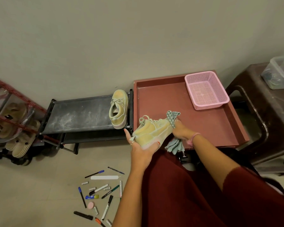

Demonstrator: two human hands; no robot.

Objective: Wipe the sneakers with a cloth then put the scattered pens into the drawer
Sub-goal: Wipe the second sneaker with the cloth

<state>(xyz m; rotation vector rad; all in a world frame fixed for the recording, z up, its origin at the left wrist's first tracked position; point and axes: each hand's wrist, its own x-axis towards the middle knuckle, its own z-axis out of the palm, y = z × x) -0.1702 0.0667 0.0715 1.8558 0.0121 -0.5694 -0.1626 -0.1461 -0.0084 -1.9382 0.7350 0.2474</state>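
So from where I'm standing, this is only partway through the first half. Starting on the left, there's a rack of sandals that nobody's touching, then a low black shelf with one sneaker parked at its right end, looking dusty, so I'd guess it's waiting its turn, though I can't really tell whether it's been wiped.

Down on the floor in front, the pens are all lying scattered, none put away. I count roughly a dozen pens and markers, plus a few loose caps, a glue stick and a little pink round thing. Hard to be exact, some are tiny.

Then the action: the left hand cups the second sneaker from underneath, fingers wrapped up around the sole, holding it in the air over the edge of the red drawer. The right hand is bunched around a checked cloth, pressed against the toe end, with the rest of the cloth dangling below.

The red drawer is pulled open and has one pink basket in its back corner, no pens yet. Far right, a brown stool with one clear plastic box.

So: two sneakers, one cloth, one drawer, pens all left to do.
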